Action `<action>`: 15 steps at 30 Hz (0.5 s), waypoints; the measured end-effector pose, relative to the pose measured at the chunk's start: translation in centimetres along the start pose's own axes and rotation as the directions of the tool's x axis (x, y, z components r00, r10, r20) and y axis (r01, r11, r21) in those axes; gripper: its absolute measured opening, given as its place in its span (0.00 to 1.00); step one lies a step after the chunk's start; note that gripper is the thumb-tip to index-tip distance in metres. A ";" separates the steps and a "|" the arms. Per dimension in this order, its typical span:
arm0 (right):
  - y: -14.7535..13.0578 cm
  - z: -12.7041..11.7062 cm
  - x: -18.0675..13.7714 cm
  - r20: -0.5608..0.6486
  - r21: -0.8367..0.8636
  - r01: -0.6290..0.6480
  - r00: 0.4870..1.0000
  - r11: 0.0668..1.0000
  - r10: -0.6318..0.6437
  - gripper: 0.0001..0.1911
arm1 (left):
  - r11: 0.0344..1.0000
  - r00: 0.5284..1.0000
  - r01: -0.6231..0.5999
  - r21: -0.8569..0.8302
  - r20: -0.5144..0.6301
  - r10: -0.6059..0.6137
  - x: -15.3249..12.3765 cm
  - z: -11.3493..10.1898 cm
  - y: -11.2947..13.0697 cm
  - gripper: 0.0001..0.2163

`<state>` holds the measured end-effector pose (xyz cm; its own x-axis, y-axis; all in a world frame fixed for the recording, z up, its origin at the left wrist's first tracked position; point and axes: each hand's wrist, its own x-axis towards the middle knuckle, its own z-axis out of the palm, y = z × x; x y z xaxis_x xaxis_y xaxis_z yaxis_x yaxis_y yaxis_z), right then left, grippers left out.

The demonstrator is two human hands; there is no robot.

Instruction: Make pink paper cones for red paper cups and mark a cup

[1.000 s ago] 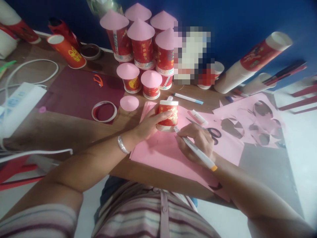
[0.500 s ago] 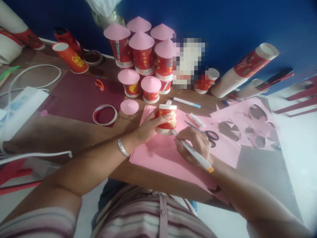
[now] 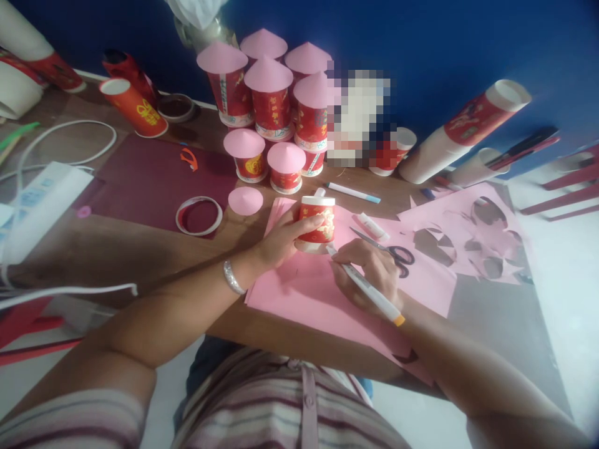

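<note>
Craft work area, prob. a home or classroom corner; can't tell which. Wooden counter (image 3: 140,249) against a blue wall (image 3: 444,37), crowded w/ paper-craft stuff. Top centre: a cluster of red printed paper cups w/ pink cone lids (image 3: 270,93), plus one loose pink cone (image 3: 245,200) below them. Right: pink paper w/ round holes cut out (image 3: 472,237), scissors (image 3: 397,254) beside it. Centre: a cup (image 3: 318,218) standing on a pink sheet (image 3: 318,293), marker pen (image 3: 369,290) at its base. Left of centre: tape roll (image 3: 199,216) on a maroon sheet (image 3: 150,181). Upper right: sleeve of stacked cups (image 3: 463,131) lying down. Far left: power strip (image 3: 42,199) w/ white cable.
</note>
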<state>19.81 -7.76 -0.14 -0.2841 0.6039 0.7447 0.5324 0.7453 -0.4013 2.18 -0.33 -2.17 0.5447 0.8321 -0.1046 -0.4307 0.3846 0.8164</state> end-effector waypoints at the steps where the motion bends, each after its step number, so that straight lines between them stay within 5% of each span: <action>1: 0.0 0.0 0.0 0.004 0.001 -0.002 1.000 1.000 0.002 0.12 | 1.000 1.000 0.004 -0.001 -0.003 -0.004 0.0 0.0 0.0 0.15; 15: 0.0 0.0 -0.2 0.024 -0.016 -0.018 1.000 1.000 0.018 0.09 | 1.000 1.000 -0.018 0.000 0.011 0.018 0.1 0.4 0.2 0.14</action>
<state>19.89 -7.85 -0.25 -0.2933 0.6242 0.7242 0.5503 0.7296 -0.4060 2.42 -0.33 -1.76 0.5448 0.8344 -0.0832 -0.4407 0.3694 0.8182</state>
